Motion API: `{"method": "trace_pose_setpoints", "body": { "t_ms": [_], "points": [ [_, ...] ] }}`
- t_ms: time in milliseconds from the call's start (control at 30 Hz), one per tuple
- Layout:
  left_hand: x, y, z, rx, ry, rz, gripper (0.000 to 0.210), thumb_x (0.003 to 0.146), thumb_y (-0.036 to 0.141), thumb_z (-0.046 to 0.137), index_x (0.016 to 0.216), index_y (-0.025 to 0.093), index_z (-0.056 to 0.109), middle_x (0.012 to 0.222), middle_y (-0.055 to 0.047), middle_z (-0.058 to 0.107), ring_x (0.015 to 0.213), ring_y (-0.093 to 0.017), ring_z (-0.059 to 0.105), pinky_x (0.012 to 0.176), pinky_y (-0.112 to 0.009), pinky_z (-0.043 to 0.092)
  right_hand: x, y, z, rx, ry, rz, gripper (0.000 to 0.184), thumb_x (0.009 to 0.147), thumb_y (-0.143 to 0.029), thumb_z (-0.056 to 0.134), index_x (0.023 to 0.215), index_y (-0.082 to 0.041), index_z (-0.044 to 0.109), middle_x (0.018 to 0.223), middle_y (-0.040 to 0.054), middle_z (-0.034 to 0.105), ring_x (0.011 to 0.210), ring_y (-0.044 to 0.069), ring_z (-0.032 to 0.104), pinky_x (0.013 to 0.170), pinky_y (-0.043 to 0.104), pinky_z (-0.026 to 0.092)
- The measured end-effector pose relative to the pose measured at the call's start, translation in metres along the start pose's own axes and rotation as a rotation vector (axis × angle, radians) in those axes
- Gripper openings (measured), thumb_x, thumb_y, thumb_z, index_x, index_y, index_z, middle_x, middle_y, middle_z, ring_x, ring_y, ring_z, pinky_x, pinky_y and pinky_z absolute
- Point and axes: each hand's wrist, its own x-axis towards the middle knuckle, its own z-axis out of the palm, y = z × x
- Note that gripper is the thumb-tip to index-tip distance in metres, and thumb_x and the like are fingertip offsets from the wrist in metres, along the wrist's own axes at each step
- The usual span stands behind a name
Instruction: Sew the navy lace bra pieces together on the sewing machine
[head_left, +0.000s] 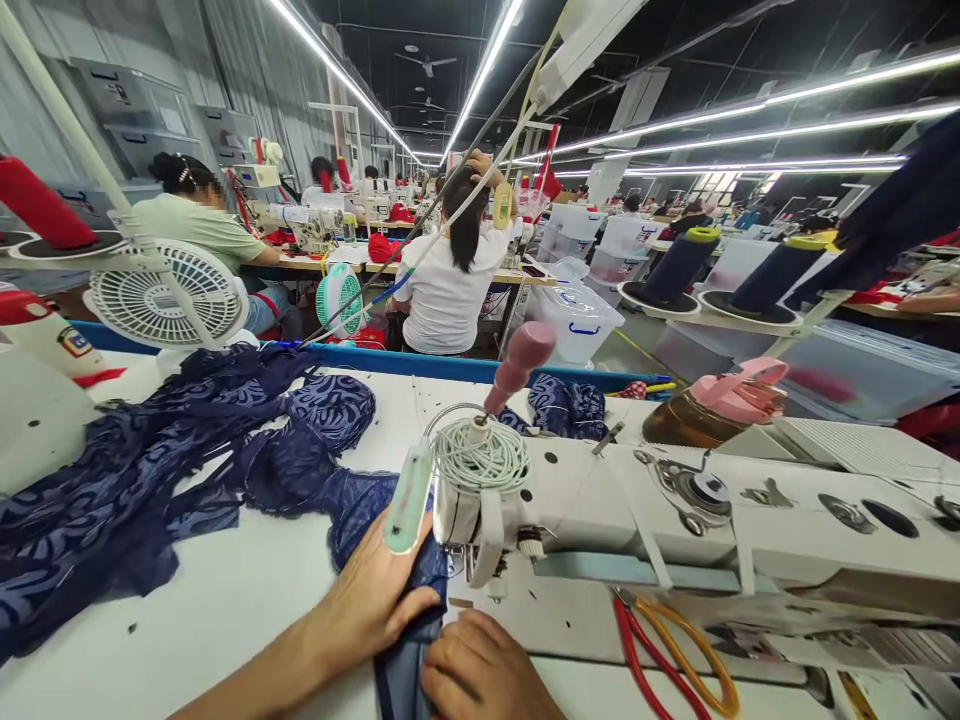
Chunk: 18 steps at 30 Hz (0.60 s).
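Note:
My left hand lies on a navy lace bra just left of the sewing machine's needle area. Its thumb is stretched out across the cloth, and the fingertips are partly hidden behind a small pale-green lamp. Closer to me, my right hand has its fingers curled at the edge of the bra's smooth blue-grey strip. The white sewing machine extends to the right from the needle. On its head sit a coil of pale cord and a pink-handled tool, standing upright.
Navy patterned bra pieces are heaped at left. Red-and-orange-handled scissors lie right of my right hand. A pink-lidded bottle stands behind the machine. A white fan is at back left; a person in white sits ahead.

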Motion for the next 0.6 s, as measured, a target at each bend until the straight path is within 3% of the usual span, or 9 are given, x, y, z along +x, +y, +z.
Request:
{"method": "trace_pose_setpoints", "body": {
  "t_ms": [67, 167, 333, 400, 500, 600],
  "points": [
    [-0.016, 0.011, 0.005, 0.134, 0.098, 0.088, 0.030, 0.099, 0.015, 0.045, 0.127, 0.011, 0.054, 0.105, -0.014, 0.064, 0.093, -0.026, 0.059, 0.079, -0.040, 0.051, -0.001, -0.001, 0.002, -0.002, 0.024, 0.020, 0.041, 0.109, -0.041, 0.030, 0.091, -0.020, 0.061, 0.081, -0.0019, 0.064, 0.079, 0.013, 0.058, 0.099, 0.033, 0.041],
    [-0.030, 0.021, 0.013, 0.247, 0.158, 0.239, 0.033, 0.096, 0.004, 0.036, 0.121, 0.008, 0.057, 0.088, -0.010, 0.063, 0.079, -0.024, 0.055, 0.074, -0.039, 0.048, 0.000, -0.003, 0.003, -0.008, 0.059, 0.033, 0.052, 0.110, -0.042, 0.020, 0.088, -0.020, 0.061, 0.077, -0.0025, 0.063, 0.075, 0.013, 0.057, 0.103, 0.034, 0.037],
    [-0.028, 0.019, 0.012, 0.226, -0.009, 0.130, 0.042, 0.089, 0.005, 0.043, 0.130, 0.011, 0.053, 0.093, -0.008, 0.062, 0.082, -0.024, 0.053, 0.078, -0.040, 0.045, 0.005, -0.002, -0.006, 0.065, 0.030, 0.024, 0.043, 0.109, -0.042, 0.029, 0.092, -0.020, 0.062, 0.080, -0.0010, 0.065, 0.073, 0.014, 0.057, 0.090, 0.032, 0.043],
    [-0.025, 0.017, 0.008, 0.183, -0.059, 0.093, 0.046, 0.086, 0.006, 0.048, 0.130, 0.014, 0.053, 0.094, -0.008, 0.062, 0.084, -0.024, 0.054, 0.082, -0.041, 0.045, 0.009, 0.000, -0.014, 0.073, 0.000, 0.106, 0.034, 0.107, -0.032, 0.034, 0.096, -0.020, 0.063, 0.081, -0.0001, 0.066, 0.073, 0.014, 0.059, 0.083, 0.031, 0.044],
    [-0.023, 0.014, 0.004, 0.138, -0.068, 0.074, 0.049, 0.082, 0.004, 0.048, 0.129, 0.017, 0.054, 0.108, -0.009, 0.063, 0.099, -0.026, 0.057, 0.091, -0.044, 0.044, 0.015, 0.007, -0.022, -0.077, -0.040, 0.282, 0.028, 0.103, -0.022, 0.037, 0.117, -0.021, 0.062, 0.093, 0.0041, 0.070, 0.083, 0.019, 0.063, 0.086, 0.035, 0.044],
    [-0.026, 0.010, 0.006, 0.138, -0.074, 0.101, 0.062, 0.078, -0.001, 0.045, 0.138, 0.017, 0.049, 0.133, -0.011, 0.059, 0.121, -0.029, 0.052, 0.102, -0.047, 0.041, 0.018, 0.015, -0.022, -0.279, -0.098, 0.297, 0.033, 0.102, -0.026, 0.041, 0.128, -0.019, 0.060, 0.102, 0.0095, 0.071, 0.087, 0.024, 0.065, 0.084, 0.040, 0.043]
  ]
}}
